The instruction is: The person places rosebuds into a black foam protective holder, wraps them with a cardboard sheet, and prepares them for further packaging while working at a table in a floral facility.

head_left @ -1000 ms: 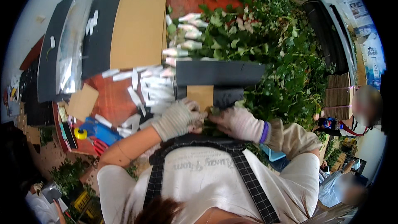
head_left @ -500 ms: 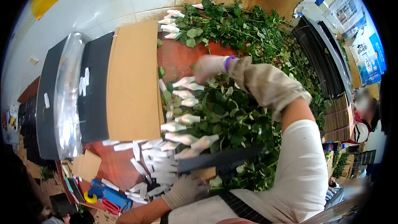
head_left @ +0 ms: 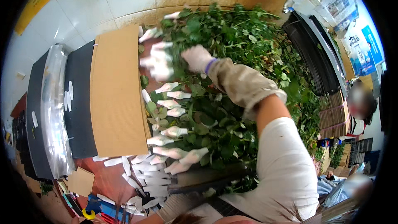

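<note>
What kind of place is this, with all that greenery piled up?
Probably a cut-flower packing or sorting workshop. A heap of leafy flower stems with buds in white sleeves covers the workbench, a gloved right hand reaches into it, and corrugated cardboard sheets lie alongside.

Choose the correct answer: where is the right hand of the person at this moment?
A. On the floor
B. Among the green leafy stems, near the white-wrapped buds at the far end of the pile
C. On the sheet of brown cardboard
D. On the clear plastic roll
B: the gloved right hand reaches into the green leafy stems, beside the white-wrapped buds, apart from the brown cardboard.
</note>
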Tool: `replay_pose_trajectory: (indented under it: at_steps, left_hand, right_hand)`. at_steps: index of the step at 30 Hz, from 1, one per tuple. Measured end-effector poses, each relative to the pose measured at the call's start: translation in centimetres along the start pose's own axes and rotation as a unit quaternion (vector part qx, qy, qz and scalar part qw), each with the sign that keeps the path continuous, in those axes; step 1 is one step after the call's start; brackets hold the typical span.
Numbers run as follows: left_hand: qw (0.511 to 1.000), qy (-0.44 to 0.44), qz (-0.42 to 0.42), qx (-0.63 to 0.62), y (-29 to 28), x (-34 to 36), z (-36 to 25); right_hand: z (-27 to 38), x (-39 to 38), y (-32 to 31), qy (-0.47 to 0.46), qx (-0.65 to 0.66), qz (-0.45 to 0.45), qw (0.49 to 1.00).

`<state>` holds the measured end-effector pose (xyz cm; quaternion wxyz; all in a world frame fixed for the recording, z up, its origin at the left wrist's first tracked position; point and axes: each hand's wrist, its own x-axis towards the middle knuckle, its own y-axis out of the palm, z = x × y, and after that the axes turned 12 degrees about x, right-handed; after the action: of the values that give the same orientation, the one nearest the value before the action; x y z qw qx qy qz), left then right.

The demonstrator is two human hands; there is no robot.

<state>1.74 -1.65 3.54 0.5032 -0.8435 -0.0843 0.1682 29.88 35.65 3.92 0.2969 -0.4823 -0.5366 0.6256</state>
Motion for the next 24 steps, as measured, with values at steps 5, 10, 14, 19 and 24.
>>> replay_pose_trajectory:
  at_steps: [5, 10, 14, 19, 24]
  left_hand:
    - [0.997, 0.017, -0.068, 0.013, -1.6, -0.1, 0.0]
    - [0.991, -0.011, -0.123, 0.048, -1.1, -0.5, 0.2]
    - [0.987, -0.047, -0.137, 0.065, -3.4, -0.7, -1.7]
    - [0.994, -0.048, -0.079, 0.064, -5.0, -0.7, -2.4]
    - [0.993, -0.026, -0.063, 0.102, -3.9, -0.8, -1.4]
  right_hand:
    - [0.5, -9.2, -0.8, -0.039, 0.001, 0.061, 0.997]
    - [-3.3, -13.2, -5.5, -0.01, 0.125, -0.148, 0.981]
    - [-9.8, -24.2, -16.3, 0.154, 0.093, -0.593, 0.785]
    - [-11.5, -39.8, -28.8, 0.055, 0.131, -0.748, 0.648]
    - [-0.9, -46.2, -24.5, -0.033, 0.172, -0.451, 0.875]
